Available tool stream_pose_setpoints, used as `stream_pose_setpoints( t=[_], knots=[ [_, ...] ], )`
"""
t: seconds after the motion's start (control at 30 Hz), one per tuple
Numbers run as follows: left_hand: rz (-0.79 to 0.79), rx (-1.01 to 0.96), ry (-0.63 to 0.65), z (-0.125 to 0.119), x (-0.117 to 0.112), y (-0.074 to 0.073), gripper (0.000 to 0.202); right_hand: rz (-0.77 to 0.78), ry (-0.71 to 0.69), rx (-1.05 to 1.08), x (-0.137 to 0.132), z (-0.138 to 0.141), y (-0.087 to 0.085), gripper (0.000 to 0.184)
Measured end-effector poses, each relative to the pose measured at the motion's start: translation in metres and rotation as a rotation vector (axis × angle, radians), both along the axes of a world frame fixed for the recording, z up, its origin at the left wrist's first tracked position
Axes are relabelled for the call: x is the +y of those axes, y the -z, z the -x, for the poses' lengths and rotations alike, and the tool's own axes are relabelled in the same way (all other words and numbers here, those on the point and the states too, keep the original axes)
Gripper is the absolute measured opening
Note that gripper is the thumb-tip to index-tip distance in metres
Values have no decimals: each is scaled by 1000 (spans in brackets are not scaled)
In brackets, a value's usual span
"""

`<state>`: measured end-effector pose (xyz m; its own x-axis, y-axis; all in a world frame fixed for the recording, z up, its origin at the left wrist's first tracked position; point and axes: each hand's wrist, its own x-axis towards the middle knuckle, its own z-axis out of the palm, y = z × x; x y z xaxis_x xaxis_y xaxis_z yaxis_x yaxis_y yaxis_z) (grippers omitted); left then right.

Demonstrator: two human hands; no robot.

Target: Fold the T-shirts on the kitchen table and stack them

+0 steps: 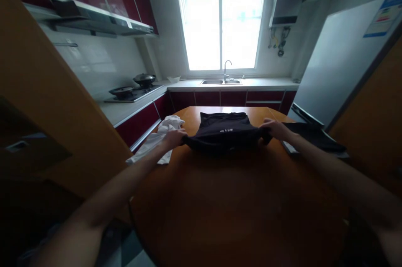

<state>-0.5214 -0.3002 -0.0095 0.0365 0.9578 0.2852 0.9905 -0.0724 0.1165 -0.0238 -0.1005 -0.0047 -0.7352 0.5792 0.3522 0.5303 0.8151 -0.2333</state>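
A black garment [224, 128] with small white lettering, perhaps a T-shirt, lies partly on the round wooden table [232, 208]. Its near edge is stretched between my two hands and looks lifted off the wood. My left hand [174, 138] is closed on the left corner of that edge. On the right corner, my right hand [276, 128] grips the cloth in the same way. A crumpled white garment [171, 124] lies beside and behind my left hand. To the right of my right hand is a dark folded cloth [317, 136], resting on something pale.
Behind the table runs a counter with a sink [212, 82] and tap under a window. Two pans, one a lidded pan [144, 79], stand on the stove at left. A fridge [339, 57] stands at right, and a wooden panel [63, 103] rises close at left.
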Motion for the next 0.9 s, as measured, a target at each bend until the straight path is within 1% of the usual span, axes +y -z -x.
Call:
stream_pose_setpoints(
  t=[0.07,0.1,0.17,0.23,0.33,0.4,0.43,0.5,0.57,0.6,0.67,0.7,0.73,0.8,0.83,0.9],
  knots=[
    [98,37,72,-6,-19,32,20,45,-78,-145,-21,-6,36,48],
    [131,51,101,-9,-27,45,25,60,-83,-182,-29,-10,51,51],
    [174,69,133,-10,-41,63,33,71,-75,-208,-43,-18,72,59],
    [195,83,149,-8,-51,72,41,77,-52,-213,-53,-28,86,63],
    [140,110,190,-8,-65,75,59,112,-36,-218,-67,-43,99,64],
    [70,130,246,-15,-75,76,73,129,-26,-212,-76,-50,105,64],
    [49,138,282,-21,-79,76,77,125,-19,-206,-81,-53,108,64],
    [58,135,366,-34,-86,80,75,79,-16,-193,-87,-56,114,62],
    [96,80,440,-45,-89,86,60,-3,-26,-192,-90,-60,118,58],
    [105,20,450,-49,-89,89,50,-44,-27,-195,-90,-63,119,57],
    [101,-140,403,-50,-88,94,35,-97,-15,-204,-90,-69,119,57],
    [96,-213,365,-50,-88,95,33,-110,-1,-206,-91,-72,119,56],
    [88,-260,332,-49,-88,94,32,-122,15,-206,-93,-74,118,56],
    [66,-252,320,-51,-93,90,33,-146,36,-194,-101,-74,114,57],
    [56,-204,342,-55,-96,87,38,-154,26,-184,-108,-72,113,61],
    [40,-85,411,-69,-103,82,54,-151,-54,-158,-125,-59,110,68]
  ],
)
